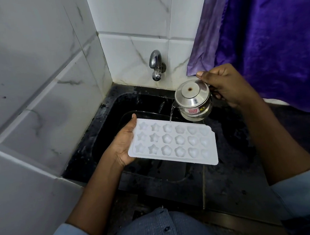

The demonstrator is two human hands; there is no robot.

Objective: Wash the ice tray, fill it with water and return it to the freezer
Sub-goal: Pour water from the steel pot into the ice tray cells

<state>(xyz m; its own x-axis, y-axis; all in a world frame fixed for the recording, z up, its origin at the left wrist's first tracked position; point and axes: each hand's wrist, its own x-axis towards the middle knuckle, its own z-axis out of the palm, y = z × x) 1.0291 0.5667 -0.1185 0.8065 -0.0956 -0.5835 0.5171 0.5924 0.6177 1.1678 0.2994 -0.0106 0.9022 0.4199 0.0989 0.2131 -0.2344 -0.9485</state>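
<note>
Head camera shows the left hand (pixel 123 144) gripping the ice tray (pixel 173 143), the right hand (pixel 226 85) gripping, probably by a handle, a steel pot (pixel 193 99) pouring water (pixel 171 114).

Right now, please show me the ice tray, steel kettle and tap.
ice tray (pixel 173 143), head view, middle of moulded top.
steel kettle (pixel 192 97), head view, domed lid.
tap (pixel 155 59), head view, curved neck.

white marbled wall tiles (pixel 34 71), purple curtain (pixel 265 32), black counter (pixel 240 175)
</note>
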